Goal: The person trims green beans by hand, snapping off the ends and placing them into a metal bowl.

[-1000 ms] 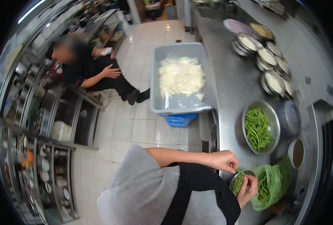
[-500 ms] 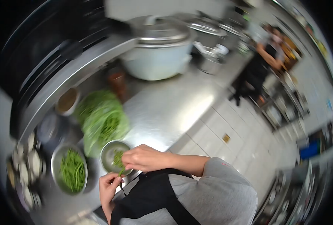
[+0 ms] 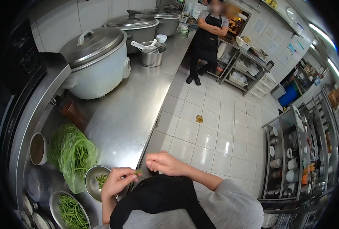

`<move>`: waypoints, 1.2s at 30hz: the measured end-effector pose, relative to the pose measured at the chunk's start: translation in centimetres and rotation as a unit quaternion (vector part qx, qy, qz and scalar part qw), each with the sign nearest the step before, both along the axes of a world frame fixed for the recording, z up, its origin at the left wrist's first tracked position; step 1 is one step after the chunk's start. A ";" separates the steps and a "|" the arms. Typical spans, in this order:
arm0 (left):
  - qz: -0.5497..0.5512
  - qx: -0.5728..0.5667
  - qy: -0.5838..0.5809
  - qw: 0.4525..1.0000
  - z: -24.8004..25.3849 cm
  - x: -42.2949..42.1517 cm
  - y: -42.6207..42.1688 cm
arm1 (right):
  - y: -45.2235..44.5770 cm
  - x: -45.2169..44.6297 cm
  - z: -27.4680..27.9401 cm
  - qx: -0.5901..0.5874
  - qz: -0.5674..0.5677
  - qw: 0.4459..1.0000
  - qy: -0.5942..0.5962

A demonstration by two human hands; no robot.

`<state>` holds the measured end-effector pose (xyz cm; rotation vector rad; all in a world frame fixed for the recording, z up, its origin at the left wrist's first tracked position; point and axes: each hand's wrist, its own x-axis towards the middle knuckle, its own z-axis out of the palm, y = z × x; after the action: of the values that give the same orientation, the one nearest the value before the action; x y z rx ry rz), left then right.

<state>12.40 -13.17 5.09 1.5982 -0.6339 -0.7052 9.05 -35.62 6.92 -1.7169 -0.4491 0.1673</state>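
Along the steel counter (image 3: 116, 122) stand a big lidded cooker (image 3: 100, 68) and a small metal pot (image 3: 152, 59) with handles poking out. Nearer, an open green bag (image 3: 72, 156) crowds the small bowl (image 3: 97, 183) of chopped bits, close to a bigger bowl (image 3: 68, 212) of long beans. The left hand (image 3: 117, 182) pinches a green bean (image 3: 138, 172), short and bright, beside the right hand (image 3: 163, 163), whose fingers curl; its grip is unclear.

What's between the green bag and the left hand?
A small metal bowl of green bits sits between the bag and left hand, in the head view.
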 end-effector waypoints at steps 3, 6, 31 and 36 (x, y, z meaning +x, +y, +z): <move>0.039 -0.046 0.044 0.997 0.0 0.2 0.2 | -0.1 0.1 -0.2 -0.043 -0.052 0.998 -0.001; 0.077 -0.093 0.043 0.992 1.2 0.3 1.4 | 2.1 1.6 -1.1 -0.005 -0.073 0.997 0.000; 0.475 -0.126 -0.045 0.870 -3.8 -1.8 8.1 | 12.6 4.2 -4.8 0.018 0.083 0.996 0.018; 0.483 -0.157 0.021 0.861 -3.4 -2.8 6.9 | 11.1 4.7 -5.3 -0.042 0.021 0.991 -0.124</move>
<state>9.55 -6.28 1.67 1.3528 0.1346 0.1192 13.75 -24.52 1.63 -1.8193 -0.6700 0.0016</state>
